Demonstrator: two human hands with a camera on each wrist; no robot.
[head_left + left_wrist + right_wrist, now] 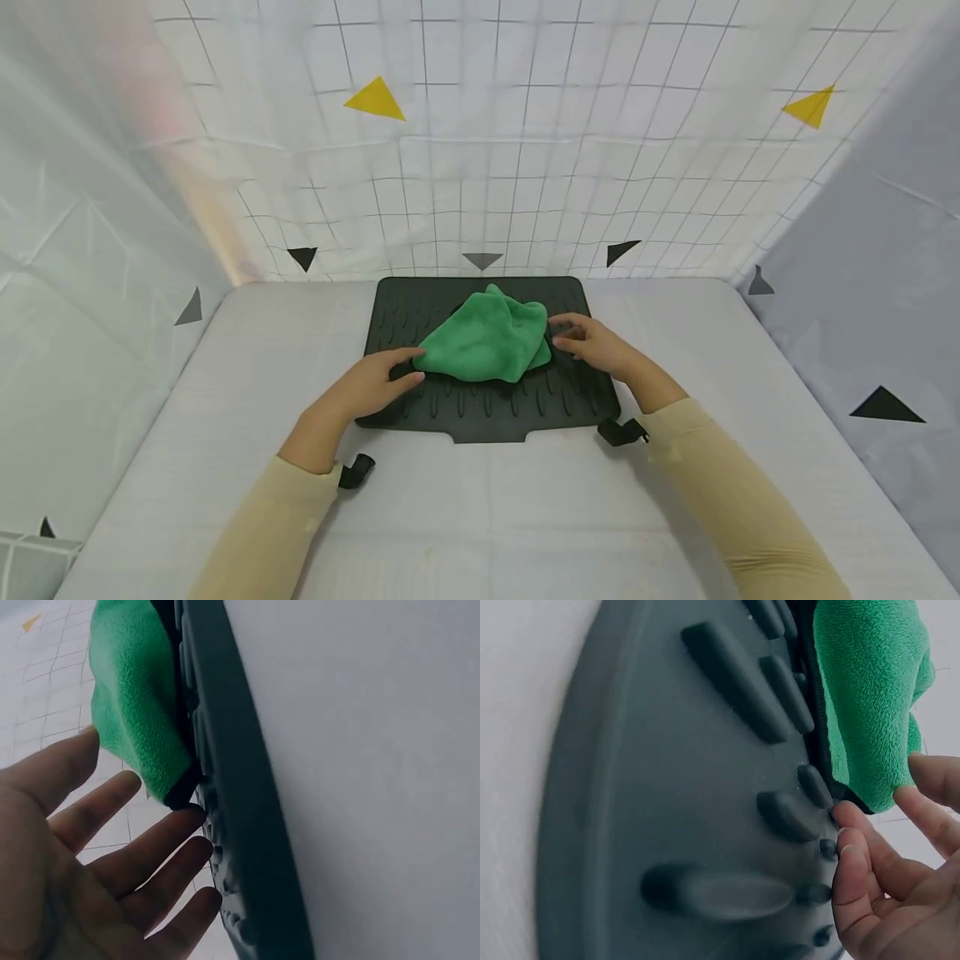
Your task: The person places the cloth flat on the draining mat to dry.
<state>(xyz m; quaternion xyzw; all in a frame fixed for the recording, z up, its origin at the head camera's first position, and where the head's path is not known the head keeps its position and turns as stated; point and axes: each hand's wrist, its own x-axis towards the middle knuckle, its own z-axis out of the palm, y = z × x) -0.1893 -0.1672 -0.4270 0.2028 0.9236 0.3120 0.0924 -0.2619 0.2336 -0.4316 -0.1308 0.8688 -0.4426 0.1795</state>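
A crumpled green cloth (pixel 480 337) with a dark edge lies in a heap on a black ridged mat (pixel 420 408). My left hand (pixel 375 379) is at the cloth's left corner, its fingertips right at the fabric; in the left wrist view its fingers (pixel 142 862) are spread apart and grip nothing. On the opposite side, my right hand (pixel 600 346) hovers beside the cloth's right edge with loosely bent fingers and a gap to the thumb. Seen from the right wrist, the fingertips (pixel 851 836) sit just below the fold of the cloth (pixel 874 697), close over the mat's ridges.
The mat rests on a white-covered table (pixel 480 517), its far edge near a white gridded curtain (pixel 480 167). Plain sheets (pixel 862 275) hang at both sides. Black wrist mounts (pixel 622 432) protrude from both sleeves.
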